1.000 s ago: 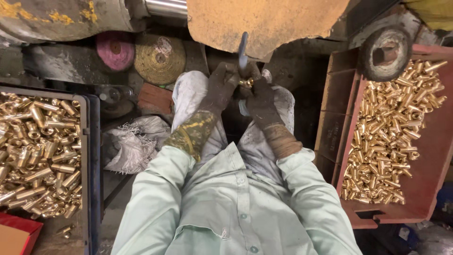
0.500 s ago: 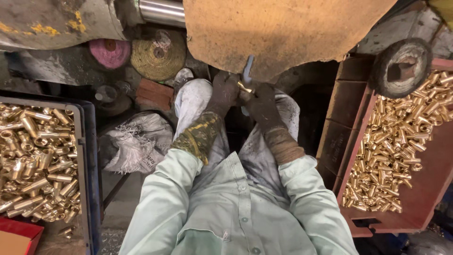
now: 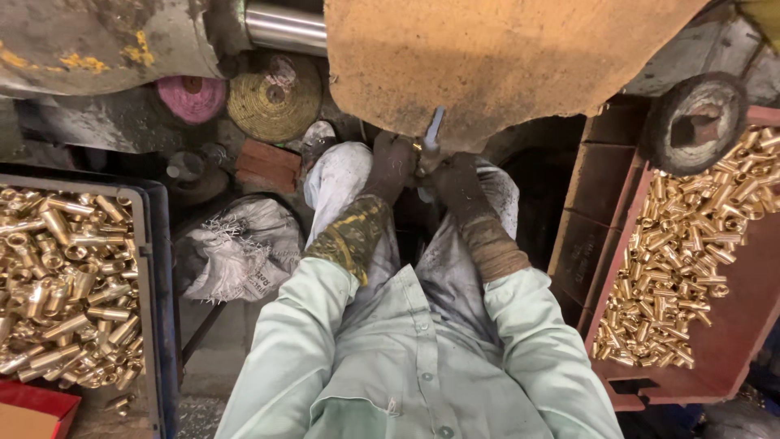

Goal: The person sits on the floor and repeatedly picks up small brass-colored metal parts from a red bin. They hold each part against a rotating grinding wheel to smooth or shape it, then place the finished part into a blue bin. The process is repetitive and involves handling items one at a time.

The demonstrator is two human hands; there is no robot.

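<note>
In the head view, both gloved hands meet just under the lower edge of a big tan buffing wheel (image 3: 504, 57) that fills the top of the picture. The left hand (image 3: 390, 167) and the right hand (image 3: 455, 175) are closed together, fingertips touching, clamped on one small brass fitting (image 3: 418, 149) pressed up against the wheel's rim; only a glint of it shows between the gloves, so how each hand grips it cannot be told. A thin blue-grey tool (image 3: 434, 128) stands up just above the hands, its foot hidden by them. Well to the left of the left hand, a dark crate (image 3: 154, 268) lies heaped with brass parts (image 3: 65, 293). Well to the right of the right hand, a red tray (image 3: 731, 325) slopes down, holding more brass fittings (image 3: 691, 252) spread over its upper part, with bare red floor at its lower end. Both heaps look alike in shine, so which is finished and which is waiting cannot be told; judging by the amounts, the work seems mid-batch, with one piece on the wheel and many lying on either side. Beyond the left hand lie a pink wheel (image 3: 191, 96) and a straw-coloured wheel (image 3: 275, 97), unused, and nearer, beside the left knee, a crumpled grey sack (image 3: 244, 248).
</note>
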